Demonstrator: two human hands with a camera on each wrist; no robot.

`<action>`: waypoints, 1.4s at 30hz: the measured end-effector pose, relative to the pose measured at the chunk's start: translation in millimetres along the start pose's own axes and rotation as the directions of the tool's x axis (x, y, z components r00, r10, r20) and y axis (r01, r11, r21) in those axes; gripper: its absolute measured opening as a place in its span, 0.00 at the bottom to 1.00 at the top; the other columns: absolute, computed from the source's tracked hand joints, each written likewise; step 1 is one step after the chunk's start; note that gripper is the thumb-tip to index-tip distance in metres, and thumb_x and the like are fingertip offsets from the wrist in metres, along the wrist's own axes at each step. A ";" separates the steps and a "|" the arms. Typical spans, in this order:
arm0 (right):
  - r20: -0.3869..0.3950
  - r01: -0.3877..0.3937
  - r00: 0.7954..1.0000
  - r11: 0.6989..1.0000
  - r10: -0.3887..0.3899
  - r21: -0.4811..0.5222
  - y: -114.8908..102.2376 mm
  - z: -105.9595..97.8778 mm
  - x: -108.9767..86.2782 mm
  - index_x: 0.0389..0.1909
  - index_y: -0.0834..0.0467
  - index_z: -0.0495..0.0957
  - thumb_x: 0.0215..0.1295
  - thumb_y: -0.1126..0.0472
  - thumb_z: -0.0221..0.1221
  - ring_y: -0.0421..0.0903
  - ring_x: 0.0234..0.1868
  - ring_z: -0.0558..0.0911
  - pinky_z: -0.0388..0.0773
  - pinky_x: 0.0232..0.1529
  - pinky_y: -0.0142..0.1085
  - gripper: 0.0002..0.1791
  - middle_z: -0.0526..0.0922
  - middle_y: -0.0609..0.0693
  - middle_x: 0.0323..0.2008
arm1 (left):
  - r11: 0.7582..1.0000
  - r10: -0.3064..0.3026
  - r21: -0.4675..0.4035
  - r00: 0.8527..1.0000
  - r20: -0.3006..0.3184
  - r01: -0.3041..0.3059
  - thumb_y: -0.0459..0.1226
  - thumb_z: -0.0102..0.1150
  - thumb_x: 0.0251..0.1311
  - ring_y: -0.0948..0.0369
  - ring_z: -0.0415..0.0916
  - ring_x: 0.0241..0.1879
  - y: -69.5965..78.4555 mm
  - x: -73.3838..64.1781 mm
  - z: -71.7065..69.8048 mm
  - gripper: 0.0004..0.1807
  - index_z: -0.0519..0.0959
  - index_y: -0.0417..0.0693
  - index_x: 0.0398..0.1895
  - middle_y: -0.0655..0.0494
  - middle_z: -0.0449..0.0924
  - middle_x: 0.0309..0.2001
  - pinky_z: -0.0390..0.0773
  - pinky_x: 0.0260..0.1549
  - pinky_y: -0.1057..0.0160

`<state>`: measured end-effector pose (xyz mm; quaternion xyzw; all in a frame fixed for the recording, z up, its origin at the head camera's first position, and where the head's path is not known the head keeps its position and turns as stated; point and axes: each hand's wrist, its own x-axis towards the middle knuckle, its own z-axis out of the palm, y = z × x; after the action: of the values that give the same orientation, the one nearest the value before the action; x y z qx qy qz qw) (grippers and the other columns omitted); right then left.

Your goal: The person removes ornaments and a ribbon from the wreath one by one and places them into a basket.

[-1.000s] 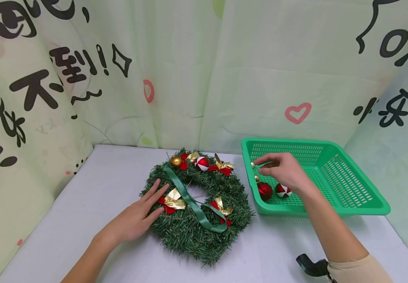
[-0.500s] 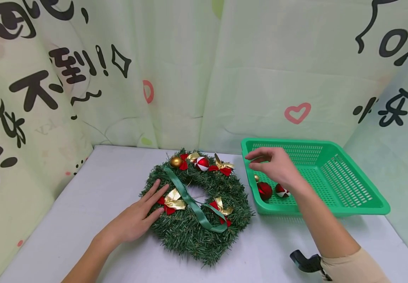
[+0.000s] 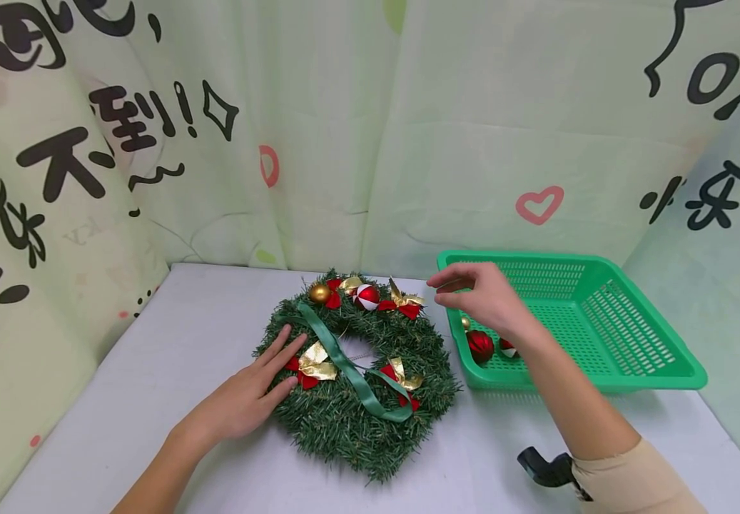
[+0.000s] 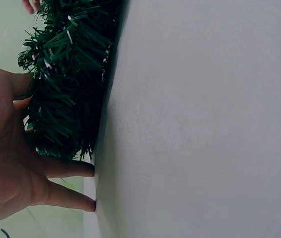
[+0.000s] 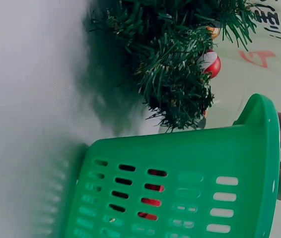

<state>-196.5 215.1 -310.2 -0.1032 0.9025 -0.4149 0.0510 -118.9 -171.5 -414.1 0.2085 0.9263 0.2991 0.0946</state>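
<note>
Right hand shifted left over basket rim | half-curled, hold unclear | left hand spread on wreath

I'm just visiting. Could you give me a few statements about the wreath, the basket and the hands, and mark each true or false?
1. The left hand touches the wreath. True.
2. In the head view, the basket stands to the left of the wreath. False: it stands to the right.
3. A gold ball sits on the wreath. True.
4. The green ribbon lies inside the basket. False: it lies across the wreath.
5. The dark red ball is in the basket. True.
6. The right hand rests flat on the table. False: it is raised by the basket's rim.
</note>
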 end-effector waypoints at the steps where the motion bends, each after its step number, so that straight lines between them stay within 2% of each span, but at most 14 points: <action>1: 0.003 0.000 1.000 1.000 0.000 0.005 -1.3 0.7 0.8 0.55 0.52 0.86 0.71 0.60 0.66 0.51 0.57 0.83 0.79 0.59 0.50 0.13 0.88 0.52 0.53 | 1.000 0.000 0.000 1.000 0.000 0.000 0.56 0.40 0.82 0.33 0.60 0.76 -0.2 0.1 0.1 0.36 0.42 0.69 0.86 0.55 0.32 0.86 0.69 0.64 0.29; 10: 0.036 0.011 0.999 1.000 -0.010 -0.013 -13.5 6.9 9.6 0.53 0.50 0.87 0.70 0.60 0.67 0.50 0.57 0.83 0.77 0.59 0.51 0.13 0.88 0.51 0.51 | 1.000 -0.001 0.002 1.000 0.001 0.001 0.56 0.40 0.82 0.33 0.65 0.73 -0.9 0.9 0.7 0.36 0.42 0.69 0.86 0.54 0.32 0.86 0.71 0.62 0.29; 16: 0.083 0.034 0.996 0.999 -0.031 -0.035 -14.7 16.1 22.3 0.53 0.53 0.87 0.69 0.62 0.67 0.50 0.54 0.85 0.78 0.59 0.51 0.14 0.88 0.54 0.52 | 1.000 -0.002 0.001 1.000 -0.001 0.002 0.55 0.41 0.83 0.32 0.67 0.71 -0.6 0.5 0.0 0.36 0.42 0.68 0.86 0.53 0.32 0.86 0.72 0.61 0.29; 22: 0.140 0.025 0.990 1.000 -0.025 -0.003 -17.7 23.4 32.5 0.55 0.55 0.86 0.68 0.65 0.66 0.50 0.53 0.86 0.81 0.58 0.49 0.15 0.87 0.59 0.55 | 1.000 0.000 -0.005 1.000 0.002 0.000 0.55 0.40 0.83 0.32 0.64 0.73 -0.4 0.4 0.0 0.36 0.42 0.68 0.86 0.54 0.31 0.86 0.71 0.62 0.29; 26: 0.162 0.015 0.987 1.000 -0.017 0.018 -20.4 25.6 36.7 0.56 0.56 0.85 0.68 0.65 0.66 0.50 0.52 0.87 0.81 0.59 0.51 0.16 0.87 0.60 0.55 | 1.000 0.002 -0.003 1.000 0.002 -0.002 0.55 0.40 0.83 0.32 0.66 0.72 -0.2 0.6 0.1 0.36 0.42 0.69 0.86 0.54 0.32 0.86 0.72 0.61 0.29; 42: 0.197 0.033 0.980 0.999 -0.026 -0.032 -17.0 33.0 52.1 0.58 0.61 0.83 0.66 0.67 0.67 0.51 0.51 0.87 0.84 0.54 0.46 0.19 0.85 0.62 0.57 | 1.000 0.003 -0.004 1.000 -0.002 -0.003 0.55 0.41 0.83 0.32 0.68 0.71 2.0 -0.6 -3.0 0.36 0.43 0.68 0.86 0.54 0.32 0.86 0.73 0.60 0.29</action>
<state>-238.9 168.0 -319.1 -0.1578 0.8986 -0.3875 0.1321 -118.6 -171.9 -410.5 0.2092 0.9256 0.3011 0.0936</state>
